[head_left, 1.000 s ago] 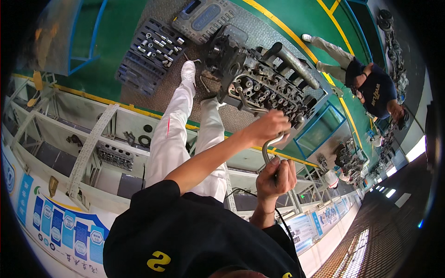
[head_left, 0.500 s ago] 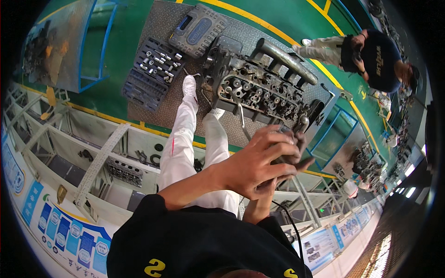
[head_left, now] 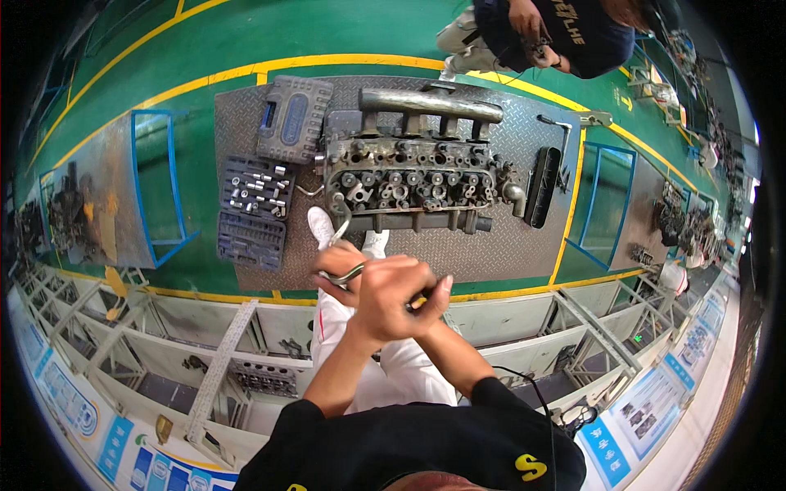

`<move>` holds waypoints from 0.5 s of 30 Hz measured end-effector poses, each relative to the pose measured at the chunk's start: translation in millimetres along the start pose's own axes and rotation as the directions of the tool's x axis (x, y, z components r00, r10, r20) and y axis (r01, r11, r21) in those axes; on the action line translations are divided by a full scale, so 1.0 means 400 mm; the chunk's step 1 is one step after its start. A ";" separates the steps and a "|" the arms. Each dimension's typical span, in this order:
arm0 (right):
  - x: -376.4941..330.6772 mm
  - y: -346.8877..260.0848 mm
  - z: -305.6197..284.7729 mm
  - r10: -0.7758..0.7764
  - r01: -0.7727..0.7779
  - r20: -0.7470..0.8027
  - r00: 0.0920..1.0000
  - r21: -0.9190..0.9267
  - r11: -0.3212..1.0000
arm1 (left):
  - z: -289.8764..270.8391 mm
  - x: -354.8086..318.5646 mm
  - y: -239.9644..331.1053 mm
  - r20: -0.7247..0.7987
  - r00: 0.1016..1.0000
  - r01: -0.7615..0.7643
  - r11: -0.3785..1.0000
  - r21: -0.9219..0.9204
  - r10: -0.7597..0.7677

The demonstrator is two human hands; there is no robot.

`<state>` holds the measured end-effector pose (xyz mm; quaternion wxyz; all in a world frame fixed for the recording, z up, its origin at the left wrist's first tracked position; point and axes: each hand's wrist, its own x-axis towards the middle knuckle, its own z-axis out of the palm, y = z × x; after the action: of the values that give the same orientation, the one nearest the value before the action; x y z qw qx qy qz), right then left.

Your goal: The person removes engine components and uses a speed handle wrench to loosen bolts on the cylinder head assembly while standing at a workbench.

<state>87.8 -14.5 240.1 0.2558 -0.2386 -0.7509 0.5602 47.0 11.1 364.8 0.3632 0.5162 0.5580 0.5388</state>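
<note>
My left hand is closed in front of me, thumb to the right. A dark piece shows at its thumb side, mostly hidden. My right forearm crosses beneath it, and my right hand, slightly blurred, is farther left, closed on a shiny metal hand tool of unclear kind. Just beyond the right hand, a bent metal bar runs up to the engine cylinder head; whether the hand touches it I cannot tell. The head's valve gear is exposed, and a thick pipe-like manifold runs along its far side.
The cylinder head rests on a steel tread plate. An open socket set and a blue-grey tool case are at left. A long black tray and a ratchet-like tool lie right. Another person stands beyond.
My view has turned and levelled, so the cylinder head looks straighter. My hands, earlier bunched together at its lower right, are now crossed in front of its left end, the right hand gripping a shiny tool.
</note>
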 end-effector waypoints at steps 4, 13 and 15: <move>0.222 0.071 -0.097 0.166 -0.136 -0.062 0.984 0.343 0.930 | -0.040 -0.041 0.000 -0.023 0.999 -0.033 0.997 0.067 0.035; 0.099 -0.045 0.035 0.005 0.025 -0.375 0.927 0.076 0.997 | -0.049 0.020 -0.018 -0.010 0.995 -0.095 0.994 0.045 0.095; 0.211 0.063 -0.025 -0.085 0.064 0.151 0.985 0.137 0.989 | -0.053 -0.015 -0.011 -0.026 0.998 -0.065 0.998 0.018 0.065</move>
<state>32.5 53.7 228.1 0.2321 -0.1483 -0.7385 0.6154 27.0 0.9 362.9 0.3335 0.5299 0.5504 0.5523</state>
